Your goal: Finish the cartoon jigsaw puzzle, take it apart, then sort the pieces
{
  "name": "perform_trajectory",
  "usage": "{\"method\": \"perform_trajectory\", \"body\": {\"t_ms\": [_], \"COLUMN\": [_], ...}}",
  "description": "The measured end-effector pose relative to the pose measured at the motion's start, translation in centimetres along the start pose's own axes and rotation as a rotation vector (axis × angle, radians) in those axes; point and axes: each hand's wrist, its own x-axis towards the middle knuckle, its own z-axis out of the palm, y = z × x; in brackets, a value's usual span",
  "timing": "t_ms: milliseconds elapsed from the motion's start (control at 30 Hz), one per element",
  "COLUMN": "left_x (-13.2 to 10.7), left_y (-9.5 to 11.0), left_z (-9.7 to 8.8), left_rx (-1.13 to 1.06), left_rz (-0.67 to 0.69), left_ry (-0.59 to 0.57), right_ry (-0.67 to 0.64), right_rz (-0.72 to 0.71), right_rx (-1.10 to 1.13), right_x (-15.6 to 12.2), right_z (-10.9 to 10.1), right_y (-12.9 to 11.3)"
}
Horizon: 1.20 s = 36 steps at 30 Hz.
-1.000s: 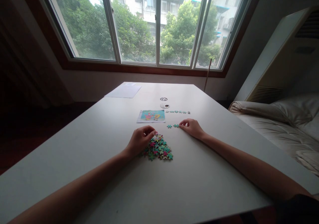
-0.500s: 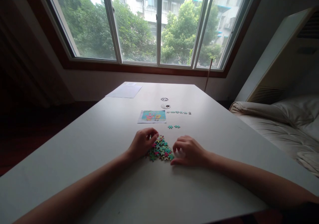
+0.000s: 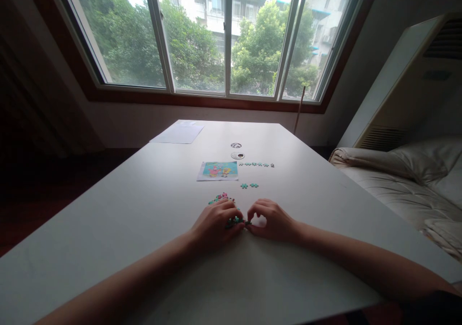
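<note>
Centrally, a long white table [image 3: 288, 180] fills the view, its far end below a sliding window [image 3: 227, 50], with a cream padded sofa [image 3: 390, 171] to the right. White paper [image 3: 176, 133] lies at the table's far left corner. Nearer, the left hand [image 3: 218, 217] arches over the right and near part of a heap of jigsaw pieces [image 3: 224, 195], its thumb and fingers curled around green ones; the right hand [image 3: 276, 219] faces it from the right, thumb and forefinger separated by a narrow gap. Beyond the heap lies a printed cartoon picture [image 3: 218, 171], with two flat discs [image 3: 237, 156] to its far right. A line of small pieces [image 3: 254, 164] extends rightward from the picture. Nearer than this line lie a joined green pair [image 3: 254, 185] and, just to its left, a single green piece [image 3: 244, 186]. Smallest, a dark greenish piece [image 3: 248, 223] sits where the fingertips nearly meet; whether either hand grips it cannot be told. Progress appears early: few pieces are set out, only the green pair looks clearly joined, and most seem to remain heaped.
</note>
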Motion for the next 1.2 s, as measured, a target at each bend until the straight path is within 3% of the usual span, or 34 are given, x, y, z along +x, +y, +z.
{"method": "perform_trajectory", "body": {"t_ms": [167,467,700,967,1200], "left_x": [0.1,-0.2,-0.2,1.1,1.5], "left_y": [0.3,-0.1,-0.4,-0.9,-2.1], "left_z": [0.2,-0.2,0.3,-0.5,0.2], "left_rx": [-0.01,-0.051,-0.148,-0.353,-0.408], "left_rz": [-0.023,-0.047,-0.043,-0.244,-0.253], "left_ry": [0.036,0.116,0.138,0.235,0.196], "right_ry": [0.041,0.116,0.079,0.194,0.207], "right_rz": [-0.011,0.224,0.224,0.169,0.089], "right_rx": [0.086,0.311,0.368,0.209,0.069], "right_x": [0.0,0.9,1.0,1.6,1.7], "right_z": [0.2,0.1,0.5,-0.1,0.5], "right_y": [0.2,-0.4,-0.1,0.6,1.7]}}
